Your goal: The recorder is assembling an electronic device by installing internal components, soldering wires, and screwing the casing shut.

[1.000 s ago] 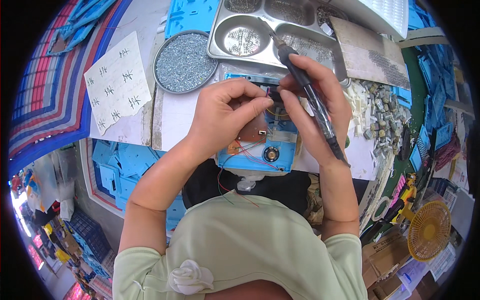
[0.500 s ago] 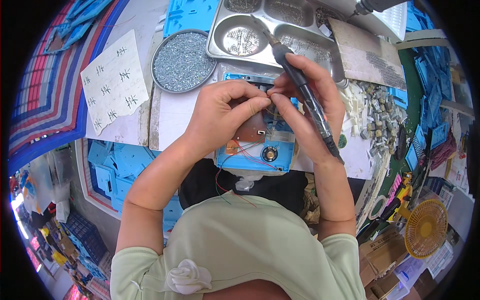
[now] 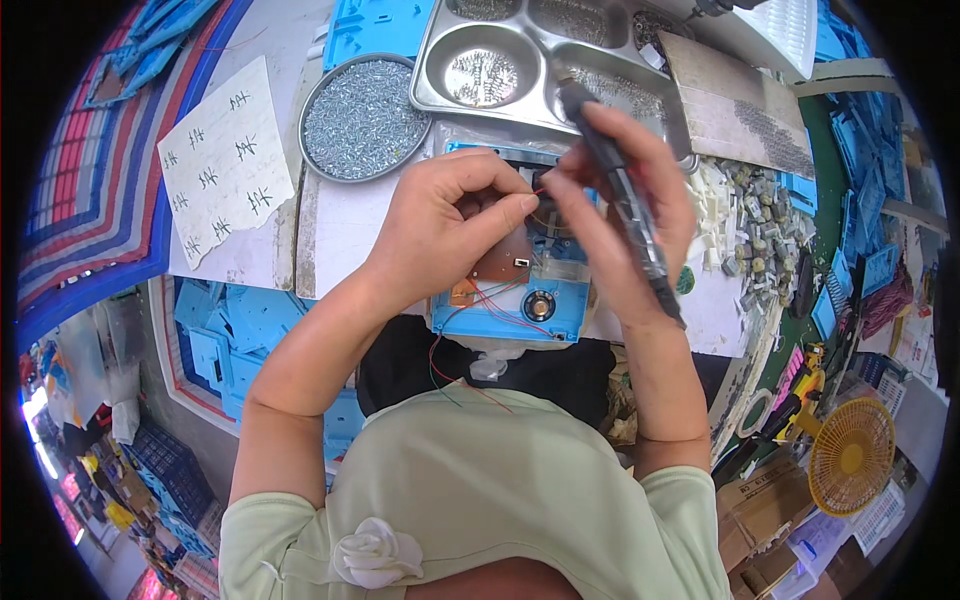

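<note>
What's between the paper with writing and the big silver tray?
A round dish full of small silvery metal pieces sits there, in the head view.

Near the front edge of the worktop (image 3: 350, 215), the right hand (image 3: 663, 190) and its black tool (image 3: 622, 192) blur; the left hand (image 3: 450, 215) hides part of the blue casing (image 3: 475, 324). The frame's top crops the metal tray (image 3: 530, 113).

I get one fisheye: head-worn, close in, facing down over the shirt (image 3: 470, 460) onto both hands (image 3: 450, 215) and surface (image 3: 345, 230).

Wht tbl (image 3: 345, 232), ylw fan (image 3: 851, 457) RHS
</note>
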The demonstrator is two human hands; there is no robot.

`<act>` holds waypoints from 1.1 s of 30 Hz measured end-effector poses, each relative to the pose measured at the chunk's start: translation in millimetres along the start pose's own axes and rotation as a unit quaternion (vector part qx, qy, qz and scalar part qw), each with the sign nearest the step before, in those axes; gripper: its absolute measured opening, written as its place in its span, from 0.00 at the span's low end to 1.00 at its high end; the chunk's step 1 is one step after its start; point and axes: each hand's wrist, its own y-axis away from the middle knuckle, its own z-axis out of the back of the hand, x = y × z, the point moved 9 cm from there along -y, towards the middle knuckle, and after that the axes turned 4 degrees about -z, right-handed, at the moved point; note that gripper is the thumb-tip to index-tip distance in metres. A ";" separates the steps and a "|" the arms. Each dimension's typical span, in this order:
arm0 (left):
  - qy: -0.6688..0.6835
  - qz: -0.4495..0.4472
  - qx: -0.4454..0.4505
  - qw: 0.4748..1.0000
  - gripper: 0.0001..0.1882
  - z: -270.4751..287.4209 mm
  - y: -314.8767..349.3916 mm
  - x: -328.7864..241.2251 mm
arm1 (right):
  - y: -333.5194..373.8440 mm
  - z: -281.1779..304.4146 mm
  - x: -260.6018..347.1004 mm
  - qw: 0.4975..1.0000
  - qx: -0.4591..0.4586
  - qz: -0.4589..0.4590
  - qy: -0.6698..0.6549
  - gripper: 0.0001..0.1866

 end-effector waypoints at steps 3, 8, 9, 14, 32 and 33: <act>-0.037 -0.001 -0.004 0.999 0.03 3.6 0.0 1.5 | 0.9 25.6 12.9 0.995 -0.083 0.049 0.025 0.29; -0.150 -0.073 0.007 0.986 0.03 2.7 -1.6 -17.9 | 16.7 35.0 26.4 0.993 -0.063 0.081 0.058 0.28; -0.165 -0.066 0.010 0.984 0.04 1.6 -1.6 -16.8 | 21.1 40.0 25.2 0.993 -0.059 0.078 0.064 0.27; -0.226 -0.081 0.013 0.971 0.05 -3.6 -4.4 -18.0 | 36.5 56.5 21.6 0.989 -0.075 0.038 0.121 0.21; -0.207 -0.069 0.006 0.976 0.06 1.0 -4.8 -9.7 | 53.6 54.1 41.7 0.964 0.020 0.102 0.245 0.17; -0.211 -0.070 0.007 0.975 0.06 1.1 -4.5 -10.0 | 53.6 50.7 44.3 0.964 0.039 0.104 0.242 0.16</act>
